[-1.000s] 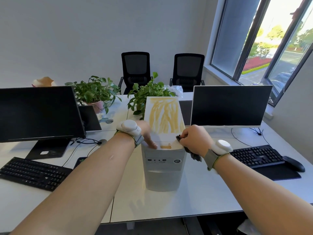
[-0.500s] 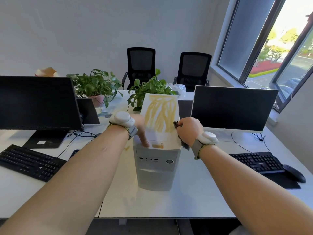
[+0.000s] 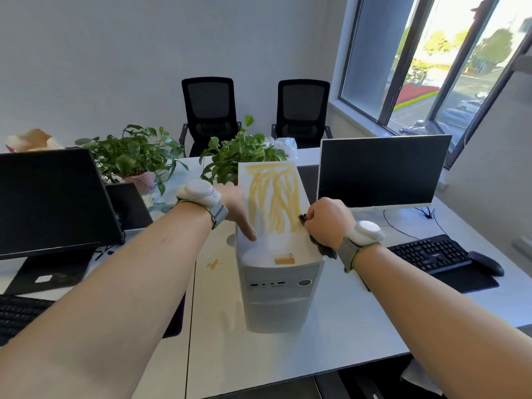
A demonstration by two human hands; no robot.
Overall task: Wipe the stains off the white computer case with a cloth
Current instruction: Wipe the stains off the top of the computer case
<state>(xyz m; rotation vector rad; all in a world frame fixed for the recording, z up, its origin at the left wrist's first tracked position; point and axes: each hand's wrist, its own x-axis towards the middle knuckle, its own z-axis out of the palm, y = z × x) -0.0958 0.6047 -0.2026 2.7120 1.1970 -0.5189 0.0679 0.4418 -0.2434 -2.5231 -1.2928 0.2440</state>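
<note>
standing upright on the white desk (image 3: 331, 335), the white computer case (image 3: 277, 286) shows yellow streaks (image 3: 273, 197) mostly unwiped, left hand (image 3: 237, 208) flat, fingers relaxed, right hand (image 3: 326, 221) clenching a dark cloth (image 3: 324, 249).

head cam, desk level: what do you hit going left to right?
Left black monitor → left hand resting on the case edge → white computer case with yellow stains → right hand gripping the dark cloth → right monitor → mouse.
</note>
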